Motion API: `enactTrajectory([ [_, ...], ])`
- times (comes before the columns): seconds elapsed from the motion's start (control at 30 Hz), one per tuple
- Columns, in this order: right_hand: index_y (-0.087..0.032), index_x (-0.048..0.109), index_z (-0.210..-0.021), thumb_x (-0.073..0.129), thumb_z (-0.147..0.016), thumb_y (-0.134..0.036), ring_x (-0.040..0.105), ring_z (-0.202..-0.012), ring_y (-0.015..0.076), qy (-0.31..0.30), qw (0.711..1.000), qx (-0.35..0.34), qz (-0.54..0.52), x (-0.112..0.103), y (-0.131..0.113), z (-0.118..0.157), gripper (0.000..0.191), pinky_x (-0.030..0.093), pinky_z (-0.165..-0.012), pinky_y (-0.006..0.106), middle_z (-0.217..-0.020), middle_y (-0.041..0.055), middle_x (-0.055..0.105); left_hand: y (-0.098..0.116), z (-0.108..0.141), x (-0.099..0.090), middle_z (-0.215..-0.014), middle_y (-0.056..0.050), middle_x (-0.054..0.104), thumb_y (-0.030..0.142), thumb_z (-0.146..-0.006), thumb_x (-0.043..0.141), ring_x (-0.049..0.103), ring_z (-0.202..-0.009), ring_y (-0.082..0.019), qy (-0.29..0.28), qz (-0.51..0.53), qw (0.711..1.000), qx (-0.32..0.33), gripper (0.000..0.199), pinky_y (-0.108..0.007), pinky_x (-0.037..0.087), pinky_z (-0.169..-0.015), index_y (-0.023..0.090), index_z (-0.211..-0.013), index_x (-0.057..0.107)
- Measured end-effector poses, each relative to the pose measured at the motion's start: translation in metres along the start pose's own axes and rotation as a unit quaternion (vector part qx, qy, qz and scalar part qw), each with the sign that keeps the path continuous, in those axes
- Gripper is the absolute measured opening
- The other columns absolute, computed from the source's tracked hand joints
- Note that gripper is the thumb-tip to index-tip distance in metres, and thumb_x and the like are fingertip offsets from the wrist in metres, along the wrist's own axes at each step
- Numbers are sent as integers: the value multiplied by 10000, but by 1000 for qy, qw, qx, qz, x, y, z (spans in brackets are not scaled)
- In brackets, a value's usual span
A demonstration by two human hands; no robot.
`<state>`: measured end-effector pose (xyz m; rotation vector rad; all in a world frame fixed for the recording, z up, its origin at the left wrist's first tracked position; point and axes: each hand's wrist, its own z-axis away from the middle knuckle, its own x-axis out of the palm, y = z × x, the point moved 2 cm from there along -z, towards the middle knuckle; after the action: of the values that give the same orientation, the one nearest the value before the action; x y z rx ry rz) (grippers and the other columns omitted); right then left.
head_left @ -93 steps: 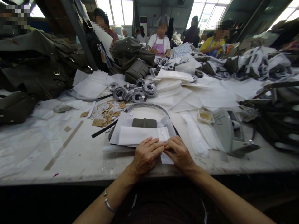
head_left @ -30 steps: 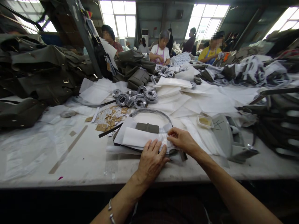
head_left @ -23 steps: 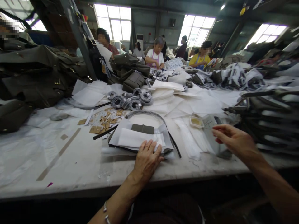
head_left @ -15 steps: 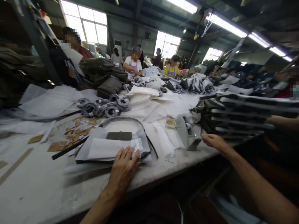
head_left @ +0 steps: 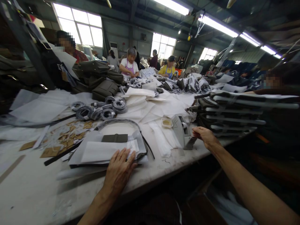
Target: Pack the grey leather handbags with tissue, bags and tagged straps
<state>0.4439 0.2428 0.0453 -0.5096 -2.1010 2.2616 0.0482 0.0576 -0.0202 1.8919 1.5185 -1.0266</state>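
My left hand [head_left: 120, 167] lies flat, fingers slightly spread, on a white paper sheet [head_left: 100, 152]. Beneath the sheet is a dark olive bag [head_left: 114, 138], partly covered by translucent wrapping, with a plastic-wrapped strap [head_left: 124, 120] looped behind it. My right hand [head_left: 205, 136] is closed in a pinch at the front end of a grey tape dispenser [head_left: 180, 131]; the clear tape at the fingertips can hardly be made out. Left of the dispenser lie white strips [head_left: 161, 142], with a small dish [head_left: 167, 122] of yellowish stuff behind them.
A stack of wrapped bags [head_left: 234, 112] stands at the right. Brown tags [head_left: 50, 152] and coiled straps [head_left: 107, 114] lie on the left of the table [head_left: 35, 193]. White sheets [head_left: 152, 107] cover its middle. Co-workers [head_left: 129, 64] are at the far side, another person [head_left: 278, 78] at right.
The view has shifted slightly, moving everything a little to the left. My right hand has come a little higher beside the dispenser's front. My left hand stays on the sheet.
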Motion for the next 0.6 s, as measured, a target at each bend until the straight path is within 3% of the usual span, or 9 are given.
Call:
enactTrajectory([
  [0.1, -189, 621, -674, 742, -541, -427, 509, -502, 92, 30, 999, -7, -18, -10, 7, 14, 298, 454, -533, 233, -599, -17, 599, 0, 0, 0, -1211, -109, 662, 296, -964, 466, 592, -1163, -294, -8, 4, 1000, 1, 307, -482, 400, -1030, 213, -1207, 636],
  [0.23, -174, 568, -538, 733, -478, -401, 424, -423, 85, 38, 999, 35, 16, -14, 43, 38, 287, 376, -445, 248, -494, -18, 526, 0, 0, -1, -1213, -109, 662, 284, -955, 487, 588, -1170, -296, -7, 12, 1000, -5, 296, -483, 398, -1032, 213, -1201, 636],
  [0.37, -165, 597, -532, 744, -464, -413, 462, -470, 117, 32, 996, 50, 60, -12, 62, 58, 297, 389, -473, 265, -509, 4, 551, 1, 0, -2, -1231, -107, 653, 297, -924, 565, 577, -1189, -292, -32, 24, 999, -22, 309, -477, 397, -1047, 226, -1220, 619],
  [0.43, -163, 637, -596, 745, -523, -466, 503, -535, 139, -41, 995, 24, 90, 0, 49, 68, 330, 423, -531, 274, -560, 8, 574, 3, 0, -3, -1245, -103, 644, 323, -898, 616, 567, -1204, -288, -53, 31, 998, -32, 347, -472, 397, -1056, 236, -1234, 604],
  [0.5, -168, 651, -644, 724, -629, -512, 518, -581, 145, -176, 975, -18, 135, 26, 22, 79, 351, 439, -588, 274, -593, 4, 576, 4, 0, -4, -1257, -102, 635, 361, -876, 651, 559, -1215, -285, -69, 35, 996, -42, 392, -471, 398, -1063, 243, -1244, 591],
  [0.6, -175, 658, -705, 678, -753, -500, 533, -622, 146, -383, 898, -67, 206, 86, -29, 100, 329, 444, -628, 263, -646, 5, 596, 6, -1, -4, -1272, -107, 623, 416, -863, 662, 555, -1220, -282, -78, 34, 995, -56, 435, -473, 396, -1069, 247, -1255, 574],
])
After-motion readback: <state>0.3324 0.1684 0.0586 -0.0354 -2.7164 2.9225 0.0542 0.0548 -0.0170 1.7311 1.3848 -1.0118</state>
